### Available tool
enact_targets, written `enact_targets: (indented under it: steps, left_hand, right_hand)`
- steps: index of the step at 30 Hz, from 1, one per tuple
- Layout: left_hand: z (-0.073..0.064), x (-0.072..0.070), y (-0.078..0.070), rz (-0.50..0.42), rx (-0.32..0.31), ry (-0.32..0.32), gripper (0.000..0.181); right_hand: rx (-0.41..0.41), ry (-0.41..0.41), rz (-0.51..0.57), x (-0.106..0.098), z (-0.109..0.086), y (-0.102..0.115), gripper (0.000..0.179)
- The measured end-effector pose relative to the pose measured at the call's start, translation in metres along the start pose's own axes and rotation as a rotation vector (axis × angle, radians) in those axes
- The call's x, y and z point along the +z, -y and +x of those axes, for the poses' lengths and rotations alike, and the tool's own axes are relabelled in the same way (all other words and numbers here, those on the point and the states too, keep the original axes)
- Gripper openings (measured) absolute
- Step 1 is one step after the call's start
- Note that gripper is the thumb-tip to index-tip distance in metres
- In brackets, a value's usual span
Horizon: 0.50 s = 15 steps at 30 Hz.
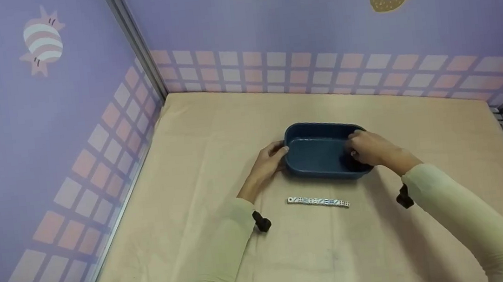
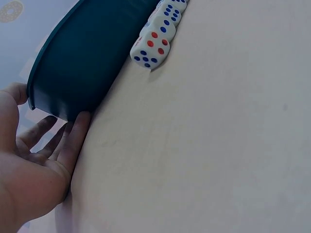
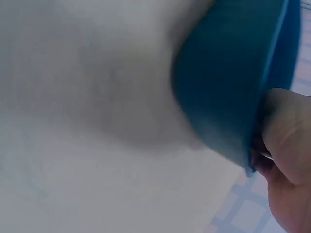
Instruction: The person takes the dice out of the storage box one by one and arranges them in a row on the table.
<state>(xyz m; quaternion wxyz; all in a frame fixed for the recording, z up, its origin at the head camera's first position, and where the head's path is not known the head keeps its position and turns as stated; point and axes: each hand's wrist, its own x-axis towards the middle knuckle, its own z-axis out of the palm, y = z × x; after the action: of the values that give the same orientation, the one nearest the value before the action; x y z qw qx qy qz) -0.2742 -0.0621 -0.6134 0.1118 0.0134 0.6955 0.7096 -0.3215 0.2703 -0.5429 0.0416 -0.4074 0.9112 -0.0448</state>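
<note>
A dark blue rectangular plastic box (image 1: 320, 173) with rounded corners and an open top sits on the cloth. My left hand (image 1: 270, 160) holds its left end, thumb at the rim and the other fingers (image 2: 73, 141) low against the outer wall. Over the right end reaches my right hand (image 1: 369, 147), its fingers bent down inside the box. What these fingers pinch, if anything, is hidden; only a small pale sliver shows between them in the right wrist view. In front of the box lies a straight row of white dice (image 1: 317, 201) with blue and red pips.
A beige cloth (image 1: 213, 131) with creases covers the table. Purple panels (image 1: 314, 22) with printed sweets and a pink-and-white check stand at the back and left. A metal post (image 1: 136, 41) marks their corner.
</note>
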Motion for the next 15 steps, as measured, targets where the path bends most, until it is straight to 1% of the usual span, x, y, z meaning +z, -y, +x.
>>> enact_targets:
  steps: [6, 10, 12, 15]
  left_hand:
    - [-0.001, 0.000, -0.002, 0.001, 0.008, 0.000, 0.055]
    - [0.000, 0.001, -0.001, 0.010, 0.003, -0.007, 0.054]
    - [0.000, 0.002, -0.001, 0.000, -0.001, -0.005, 0.054]
    - [0.000, 0.002, 0.000, -0.004, 0.000, -0.002, 0.053]
  right_hand:
    - [-0.021, -0.146, 0.173, -0.012, -0.015, 0.013, 0.015]
    - [-0.039, -0.202, 0.267, -0.023, -0.029, 0.024, 0.016]
    - [-0.054, -0.228, 0.301, -0.027, -0.038, 0.031, 0.016]
    - [-0.070, -0.262, 0.350, -0.030, -0.051, 0.041, 0.015]
